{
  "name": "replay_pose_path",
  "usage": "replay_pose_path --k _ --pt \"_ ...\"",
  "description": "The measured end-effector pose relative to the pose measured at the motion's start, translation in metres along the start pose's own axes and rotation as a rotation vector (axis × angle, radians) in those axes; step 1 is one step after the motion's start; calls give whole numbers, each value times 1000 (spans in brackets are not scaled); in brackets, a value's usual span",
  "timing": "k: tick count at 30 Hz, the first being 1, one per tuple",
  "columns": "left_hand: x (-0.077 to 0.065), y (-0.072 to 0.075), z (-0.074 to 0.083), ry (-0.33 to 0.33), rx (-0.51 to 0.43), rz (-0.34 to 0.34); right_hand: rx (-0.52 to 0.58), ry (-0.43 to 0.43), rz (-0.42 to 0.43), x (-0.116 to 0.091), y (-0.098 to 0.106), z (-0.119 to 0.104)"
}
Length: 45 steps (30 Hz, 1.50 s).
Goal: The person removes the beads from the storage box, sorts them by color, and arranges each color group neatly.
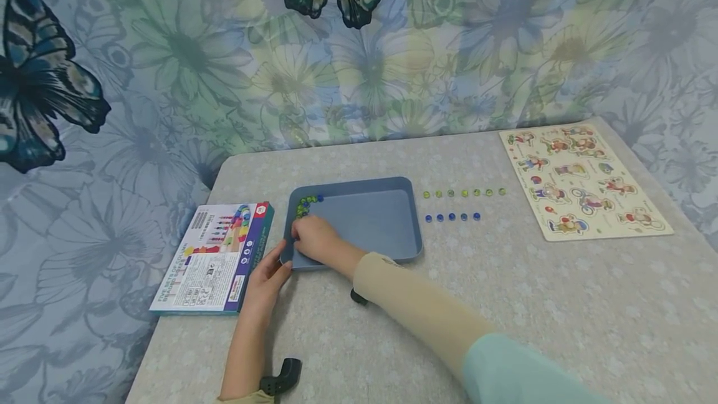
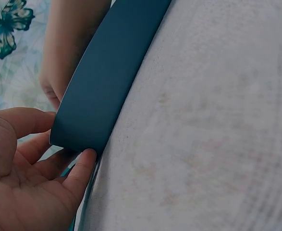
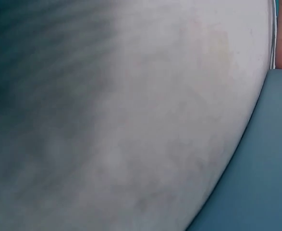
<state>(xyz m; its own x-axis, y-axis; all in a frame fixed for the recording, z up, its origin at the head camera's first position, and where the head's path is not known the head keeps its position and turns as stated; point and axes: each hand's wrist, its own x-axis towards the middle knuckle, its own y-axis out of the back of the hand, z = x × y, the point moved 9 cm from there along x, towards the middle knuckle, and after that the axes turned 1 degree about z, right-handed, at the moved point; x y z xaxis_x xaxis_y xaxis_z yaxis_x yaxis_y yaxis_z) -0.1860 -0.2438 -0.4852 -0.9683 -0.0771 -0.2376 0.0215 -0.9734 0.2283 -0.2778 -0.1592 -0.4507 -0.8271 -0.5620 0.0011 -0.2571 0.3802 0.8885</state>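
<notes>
Gripping the blue-grey tray at its near left corner is the left hand, thumb and fingers pinching it from outside; the left wrist view is showing the fingertips touching the corner. Right hand is reaching down inside the tray's left part, fingers curling; cannot tell whether it is pinching anything, as the fingertips are hiding from view. Tray is lying flat on the table. Just beyond the right hand, several green beads are clustering along the left wall inside, with a dark blue bead sitting near the far wall. Right of the tray, two rows are running sideways: seven yellow-green beads behind, five blue beads in front. Printed box is lying left of the tray, near the left hand. Picture board is lying far right. Floral curtain is hanging behind.
</notes>
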Motion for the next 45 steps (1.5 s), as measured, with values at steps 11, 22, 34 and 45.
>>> replay_pose_path --k 11,22,34,45 --pt "0 -2 1 26 2 -3 177 87 -64 -18 11 4" --pt "-1 -2 3 10 9 -2 320 243 -18 -53 59 7" --pt "0 -1 1 23 14 7 396 207 142 -117 136 81" --pt "2 2 -2 29 35 21 296 -94 342 -198 186 204"
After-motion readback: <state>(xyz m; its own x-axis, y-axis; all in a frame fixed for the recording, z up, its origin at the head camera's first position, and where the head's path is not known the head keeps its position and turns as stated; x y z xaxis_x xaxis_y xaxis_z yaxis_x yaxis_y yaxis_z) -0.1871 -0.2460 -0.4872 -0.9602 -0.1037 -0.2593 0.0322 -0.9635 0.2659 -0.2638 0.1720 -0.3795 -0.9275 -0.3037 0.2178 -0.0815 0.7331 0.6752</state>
